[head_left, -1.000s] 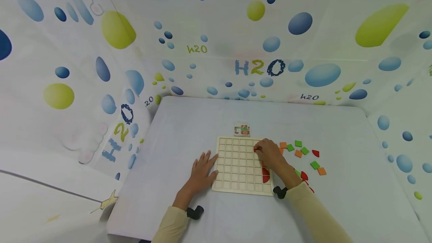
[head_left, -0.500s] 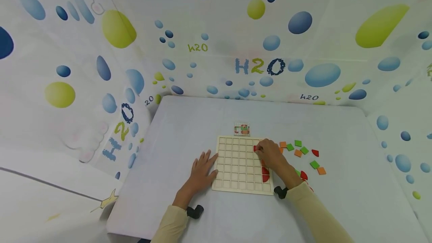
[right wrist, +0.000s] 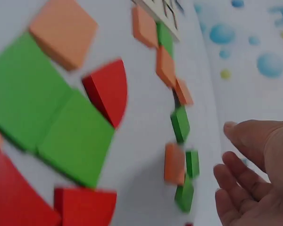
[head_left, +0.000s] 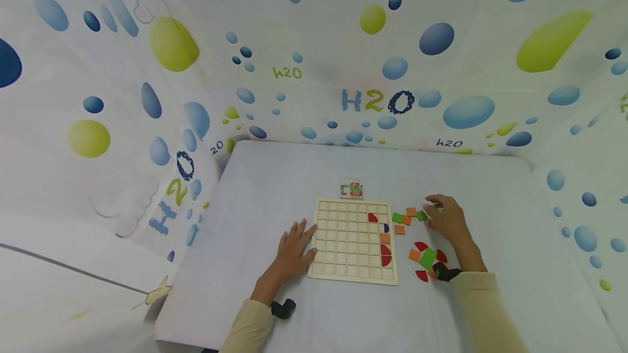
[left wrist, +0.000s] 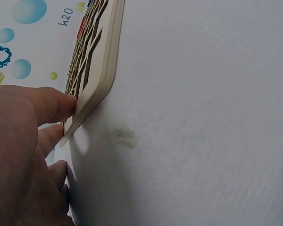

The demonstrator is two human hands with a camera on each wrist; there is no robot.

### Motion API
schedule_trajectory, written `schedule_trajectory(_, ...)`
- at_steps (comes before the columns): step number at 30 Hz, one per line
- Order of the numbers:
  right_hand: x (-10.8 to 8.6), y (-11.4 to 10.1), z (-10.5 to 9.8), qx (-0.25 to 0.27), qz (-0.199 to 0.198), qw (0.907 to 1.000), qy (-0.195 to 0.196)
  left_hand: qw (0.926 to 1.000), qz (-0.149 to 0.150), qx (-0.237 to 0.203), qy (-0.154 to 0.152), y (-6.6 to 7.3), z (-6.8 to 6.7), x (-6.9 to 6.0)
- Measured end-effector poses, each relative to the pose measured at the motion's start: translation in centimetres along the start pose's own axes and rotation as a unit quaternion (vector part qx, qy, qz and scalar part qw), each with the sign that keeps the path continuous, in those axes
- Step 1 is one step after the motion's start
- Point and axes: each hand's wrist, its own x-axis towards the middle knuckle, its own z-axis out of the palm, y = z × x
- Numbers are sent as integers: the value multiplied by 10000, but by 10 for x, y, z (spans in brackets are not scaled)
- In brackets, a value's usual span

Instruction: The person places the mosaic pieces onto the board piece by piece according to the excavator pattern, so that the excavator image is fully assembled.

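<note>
A gridded wooden board (head_left: 350, 241) lies flat on the table. The left hand (head_left: 293, 249) rests with spread fingers at its left edge; in the left wrist view the thumb and a finger of that hand (left wrist: 26, 141) touch the board's rim (left wrist: 101, 80). On the board are a red quarter piece (head_left: 373, 217), a blue piece (head_left: 386, 228), an orange square (head_left: 385, 238) and two red pieces (head_left: 386, 255) at the right side. The right hand (head_left: 447, 221) hovers over loose pieces right of the board; in the right wrist view its fingers (right wrist: 245, 136) are apart, holding nothing.
A small pattern card (head_left: 351, 189) lies beyond the board. Loose green, orange and red pieces (head_left: 428, 258) are scattered right of the board, some touching or overlapping. A white cloth with printed spots (head_left: 314, 97) stands behind the table (head_left: 275, 173).
The right hand has left the board and moved right to the loose pieces. The red quarter piece it was touching lies on the grid, uncovered. The left hand has not moved.
</note>
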Motion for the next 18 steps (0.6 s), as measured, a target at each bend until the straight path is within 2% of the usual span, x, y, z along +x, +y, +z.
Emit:
schedule_trajectory(3, -1, 17, -14, 87, 328, 9993, -151, 10000, -19, 18, 18, -1, 1, 0)
schedule_trajectory(6, -3, 28, -17, 137, 499, 9978, -408, 9999, -49, 98, 12, -2, 3, 1)
schedule_trajectory(12, 3, 39, -12, 74, 270, 9989, -367, 9999, -54, 133, 67, -5, 5, 3)
schedule_trajectory(18, 11, 38, -9, -23, 141, 9996, -263, 9999, 44, 135, 75, -8, 5, 4)
